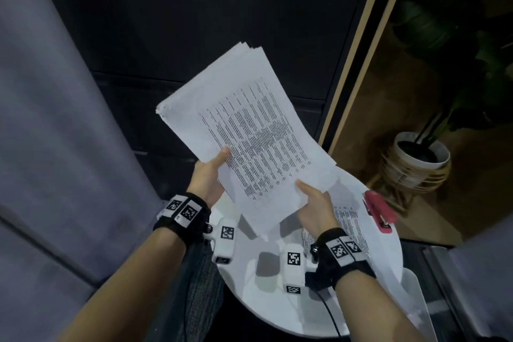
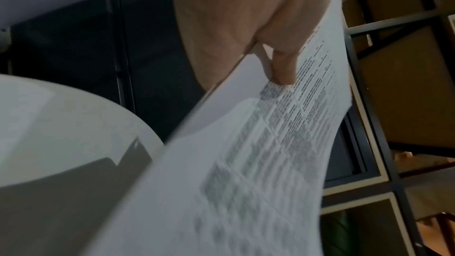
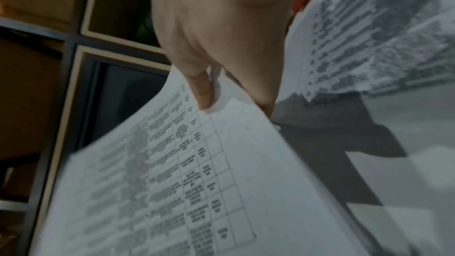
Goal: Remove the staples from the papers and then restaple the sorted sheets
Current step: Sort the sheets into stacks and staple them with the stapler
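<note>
I hold the stack of papers (image 1: 244, 122) above the tabletop's (image 1: 261, 297) far edge, left hand (image 1: 208, 177) and right hand (image 1: 316, 205) pinching its near corners. Loose sheets may fan and slip; the red stapler (image 1: 380, 211) sits at the right edge.

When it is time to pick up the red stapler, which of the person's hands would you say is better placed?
Right, probably. The right hand grips the paper stack on the side where the red stapler lies on the white table; the left hand is farther away.
</note>
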Available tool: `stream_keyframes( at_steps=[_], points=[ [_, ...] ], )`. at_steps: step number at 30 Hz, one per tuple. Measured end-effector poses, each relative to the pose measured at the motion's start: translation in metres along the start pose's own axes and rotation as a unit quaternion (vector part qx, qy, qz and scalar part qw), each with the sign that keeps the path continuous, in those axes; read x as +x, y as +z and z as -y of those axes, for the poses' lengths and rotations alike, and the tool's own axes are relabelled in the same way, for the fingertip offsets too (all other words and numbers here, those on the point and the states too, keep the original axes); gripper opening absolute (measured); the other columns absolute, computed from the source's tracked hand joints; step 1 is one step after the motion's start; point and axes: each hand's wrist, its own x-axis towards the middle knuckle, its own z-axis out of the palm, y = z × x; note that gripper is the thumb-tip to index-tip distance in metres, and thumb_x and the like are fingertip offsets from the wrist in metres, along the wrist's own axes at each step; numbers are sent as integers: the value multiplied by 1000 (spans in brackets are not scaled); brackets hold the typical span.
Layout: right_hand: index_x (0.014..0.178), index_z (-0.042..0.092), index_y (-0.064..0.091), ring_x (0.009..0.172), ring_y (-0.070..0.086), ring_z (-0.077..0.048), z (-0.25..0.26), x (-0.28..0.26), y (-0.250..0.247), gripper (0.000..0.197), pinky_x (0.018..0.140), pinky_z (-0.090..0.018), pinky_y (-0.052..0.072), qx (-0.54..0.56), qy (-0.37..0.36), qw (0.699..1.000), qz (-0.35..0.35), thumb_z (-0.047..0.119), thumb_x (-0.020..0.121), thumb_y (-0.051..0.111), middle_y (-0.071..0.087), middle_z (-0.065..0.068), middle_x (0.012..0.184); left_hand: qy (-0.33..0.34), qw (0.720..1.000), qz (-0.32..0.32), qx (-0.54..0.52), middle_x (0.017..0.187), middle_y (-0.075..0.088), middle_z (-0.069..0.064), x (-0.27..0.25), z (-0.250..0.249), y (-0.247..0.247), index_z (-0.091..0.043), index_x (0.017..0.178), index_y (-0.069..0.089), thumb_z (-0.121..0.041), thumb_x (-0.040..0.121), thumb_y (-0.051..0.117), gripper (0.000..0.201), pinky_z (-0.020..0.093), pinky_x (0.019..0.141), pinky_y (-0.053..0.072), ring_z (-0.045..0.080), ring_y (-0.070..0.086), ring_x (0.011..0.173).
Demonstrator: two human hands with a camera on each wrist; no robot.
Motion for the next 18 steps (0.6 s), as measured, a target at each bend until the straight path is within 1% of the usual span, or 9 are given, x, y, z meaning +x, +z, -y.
stream_keyframes(
  at_steps=[2, 3, 5, 6, 8, 9, 11, 14, 18],
  points=[
    [123, 0, 57, 96, 69, -34, 17, -3, -8, 40, 75, -40, 58, -20, -44, 998, -37, 3, 86, 70, 68, -16, 115, -2, 998, 40, -41, 130, 62, 13, -1, 0, -5, -7, 129, 57, -34, 90, 63, 48, 48, 101, 46, 29, 60, 118],
    [122, 0, 57, 93, 69, -30, 28, -7, -15, 38, 69, -33, 57, -39, -74, 995, -52, 2, 86, 69, 69, -14, 113, -1, 996, 61, -69, 127, 63, 12, 0, -4, -10, -11, 124, 62, -33, 96, 52, 37, 47, 100, 47, 28, 61, 116],
    [122, 0, 59, 88, 68, -20, 48, -14, -30, 35, 60, -23, 53, -76, -130, 986, -75, 0, 87, 66, 68, -11, 112, 5, 989, 88, -115, 124, 65, 11, 5, -17, -27, -13, 115, 70, -31, 99, 45, 35, 43, 99, 49, 27, 63, 114],
    [122, 0, 59, 86, 66, -16, 57, -17, -37, 35, 60, -21, 51, -95, -148, 981, -80, 0, 88, 66, 68, -10, 113, 18, 991, 96, -87, 118, 69, 11, 5, -23, -30, -13, 109, 74, -26, 99, 45, 33, 38, 94, 53, 26, 66, 108],
    [121, 0, 58, 86, 64, -17, 67, -16, -48, 35, 65, -24, 48, -126, -175, 973, -89, 1, 87, 67, 67, -11, 114, 60, 992, 84, 75, 107, 72, 12, 10, -26, -30, -10, 101, 73, -12, 93, 56, 19, 32, 80, 59, 26, 68, 97],
    [122, 0, 57, 91, 64, -21, 70, -16, -52, 37, 69, -27, 48, -137, -178, 970, -92, 2, 87, 68, 66, -11, 115, 71, 983, 81, 152, 108, 72, 13, 11, -24, -26, -7, 103, 70, -8, 85, 67, 18, 33, 79, 59, 28, 69, 98],
    [126, 1, 53, 103, 62, -27, 72, -14, -57, 46, 81, -31, 48, -157, -189, 964, -105, 8, 85, 72, 65, -12, 117, 91, 964, 108, 225, 113, 70, 13, 10, -15, -15, -5, 113, 66, -4, 73, 80, 42, 39, 87, 56, 28, 68, 105],
    [131, 4, 49, 106, 62, -28, 77, -17, -65, 57, 88, -37, 49, -170, -211, 958, -99, 15, 82, 76, 65, -11, 117, 126, 969, 119, 178, 118, 68, 13, 8, -5, -9, -3, 120, 62, -6, 72, 82, 53, 42, 93, 52, 28, 65, 111],
    [109, 6, 63, 70, 65, -11, 88, -24, -81, 27, 57, -22, 50, -204, -226, 950, -64, 2, 84, 71, 69, -6, 93, 138, 974, 113, 137, 109, 72, 11, 7, 0, -4, -7, 107, 69, -19, 55, 91, 58, 33, 84, 57, 23, 69, 102]
  ],
)
